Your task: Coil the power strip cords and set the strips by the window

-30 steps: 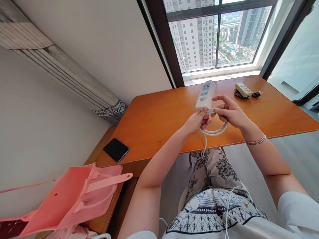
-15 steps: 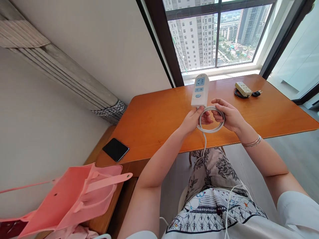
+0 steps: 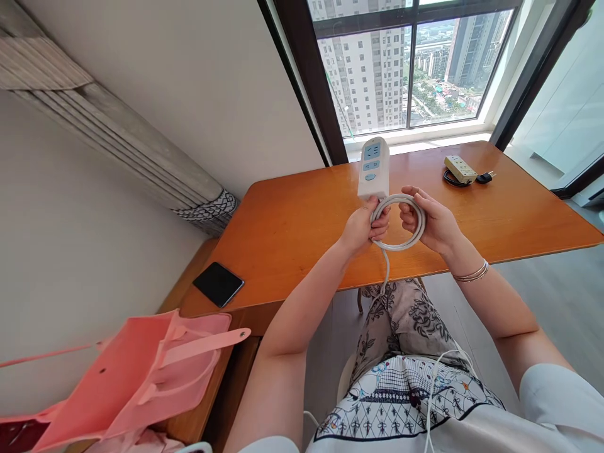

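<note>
A white power strip (image 3: 374,170) with blue socket faces stands out just beyond my left hand (image 3: 365,223). Its white cord is wound into a loose coil (image 3: 401,246) between my hands. My left hand is closed round the coil's left side, close to where the cord leaves the strip. On the coil's right side, my right hand (image 3: 431,220) has its fingers curled round the loops. From the bottom of the coil the cord hangs over the table's front edge toward my lap.
The wooden table (image 3: 292,220) reaches to the window. At its back right lies a small beige power strip (image 3: 460,168) with a black cord and plug. A black phone (image 3: 218,284) rests at the left edge. An open pink bag (image 3: 141,371) is at the lower left.
The power strip has shifted slightly left and up with my left hand. My left fingers have closed more tightly round the coil, and my right hand has moved a little.
</note>
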Tool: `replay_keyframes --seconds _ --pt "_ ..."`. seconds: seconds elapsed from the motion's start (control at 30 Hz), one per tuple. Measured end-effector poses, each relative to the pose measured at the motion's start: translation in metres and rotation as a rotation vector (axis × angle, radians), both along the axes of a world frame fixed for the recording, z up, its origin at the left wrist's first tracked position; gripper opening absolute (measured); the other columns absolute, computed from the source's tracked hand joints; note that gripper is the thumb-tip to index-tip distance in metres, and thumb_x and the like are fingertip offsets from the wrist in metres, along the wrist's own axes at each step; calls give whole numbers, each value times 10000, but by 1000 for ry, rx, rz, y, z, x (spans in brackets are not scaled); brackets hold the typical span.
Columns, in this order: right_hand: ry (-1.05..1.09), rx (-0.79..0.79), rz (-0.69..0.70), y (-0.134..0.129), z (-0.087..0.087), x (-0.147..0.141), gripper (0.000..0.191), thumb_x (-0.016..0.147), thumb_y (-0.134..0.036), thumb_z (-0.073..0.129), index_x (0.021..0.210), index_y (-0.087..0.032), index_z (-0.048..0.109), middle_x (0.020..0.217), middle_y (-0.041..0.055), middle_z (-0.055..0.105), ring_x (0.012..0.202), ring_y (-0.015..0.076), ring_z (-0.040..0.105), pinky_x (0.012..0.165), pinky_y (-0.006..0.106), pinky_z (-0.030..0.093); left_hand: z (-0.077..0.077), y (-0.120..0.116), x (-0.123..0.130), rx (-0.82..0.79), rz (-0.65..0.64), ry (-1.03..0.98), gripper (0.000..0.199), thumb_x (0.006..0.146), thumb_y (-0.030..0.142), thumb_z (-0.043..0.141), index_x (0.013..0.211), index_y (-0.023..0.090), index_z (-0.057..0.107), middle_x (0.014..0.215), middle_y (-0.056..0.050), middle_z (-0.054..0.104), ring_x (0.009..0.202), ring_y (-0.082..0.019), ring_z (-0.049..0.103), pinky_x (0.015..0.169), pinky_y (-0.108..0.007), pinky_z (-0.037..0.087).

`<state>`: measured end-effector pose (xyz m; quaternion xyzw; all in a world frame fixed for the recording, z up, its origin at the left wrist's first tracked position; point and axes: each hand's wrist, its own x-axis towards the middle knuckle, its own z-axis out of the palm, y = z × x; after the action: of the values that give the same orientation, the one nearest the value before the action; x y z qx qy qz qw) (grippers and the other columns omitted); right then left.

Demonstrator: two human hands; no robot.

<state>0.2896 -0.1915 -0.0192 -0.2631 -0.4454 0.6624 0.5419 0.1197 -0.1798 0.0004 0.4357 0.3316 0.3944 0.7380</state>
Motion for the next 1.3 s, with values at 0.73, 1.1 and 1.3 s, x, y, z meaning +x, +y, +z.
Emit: replay_keyframes --seconds 0.73,1.1,1.3 --pt "-1213 765 -752 -51 9 48 219 967 -371 579 1015 -248 754 797 90 656 809 227 623 728 357 483 60 -6 -60 9 313 -103 439 984 584 488 762 206 515 497 99 224 348 -31 135 344 -200 116" --pt "-467 324 -298 -21 24 22 500 855 -412 697 1312 -239 590 1100 81 622 920 209 705 721 347 630 31 -12 -21 -12 152 42 494 940 603 555 707 179 456 505 101 257 362 -20 184 353 -141 191" --pt "-668 411 -144 -11 24 14 686 855 -338 707 1476 -237 432 1237 120 605 769 167 700 610 311 610 23 -15 -12 46 59 148 487 924 591 590 710 172 464 525 100 252 391 -20 193 374 -144 203"
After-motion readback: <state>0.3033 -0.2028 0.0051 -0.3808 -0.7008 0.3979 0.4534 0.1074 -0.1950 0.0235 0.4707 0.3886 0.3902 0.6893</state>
